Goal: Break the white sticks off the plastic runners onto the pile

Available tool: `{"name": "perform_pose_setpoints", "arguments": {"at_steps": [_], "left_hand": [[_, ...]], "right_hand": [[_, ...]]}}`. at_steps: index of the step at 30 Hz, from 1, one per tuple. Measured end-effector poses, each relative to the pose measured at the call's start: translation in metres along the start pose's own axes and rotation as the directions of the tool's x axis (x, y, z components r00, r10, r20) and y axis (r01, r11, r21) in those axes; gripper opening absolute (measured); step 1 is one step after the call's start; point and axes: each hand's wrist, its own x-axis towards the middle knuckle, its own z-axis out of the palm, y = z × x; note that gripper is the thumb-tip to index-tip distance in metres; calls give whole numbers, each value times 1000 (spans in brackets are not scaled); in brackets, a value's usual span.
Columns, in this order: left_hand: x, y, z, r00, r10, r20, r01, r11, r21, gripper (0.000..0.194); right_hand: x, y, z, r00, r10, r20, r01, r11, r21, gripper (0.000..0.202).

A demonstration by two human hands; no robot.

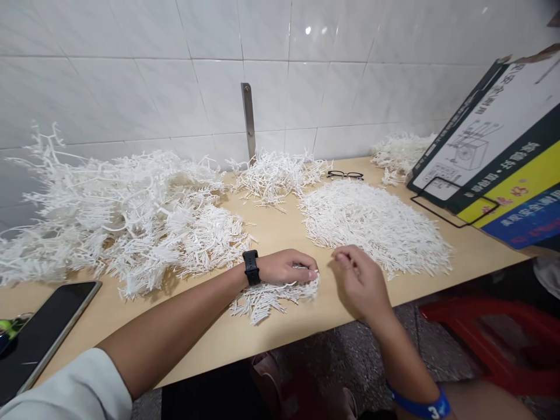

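My left hand (286,268), with a black watch on its wrist, is closed on some white branching pieces above a small white pile (262,303) near the table's front edge. To its right my right hand (361,280) has its fingers curled together; whether anything small is in them is hidden. A blue band circles that wrist. Just beyond my right hand lies a wide, flat pile of short white sticks (371,224). A large tangled heap of white branched pieces (131,210) covers the left of the table, and a smaller tangle (280,172) sits at the back middle.
Black-framed glasses (345,174) lie by the wall. A printed cardboard box (494,157) with a black wire handle leans at the right, beside another white clump (400,154). A phone (52,332) lies front left. A red stool (494,338) stands below the table (210,350).
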Motion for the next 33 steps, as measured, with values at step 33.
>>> {"name": "perform_pose_setpoints", "arguments": {"at_steps": [33], "left_hand": [[4,-9,7,994,63,-91,-52,992,119,31]], "right_hand": [[26,-7,-47,991,125,42,-99,918,-383,30]]}}
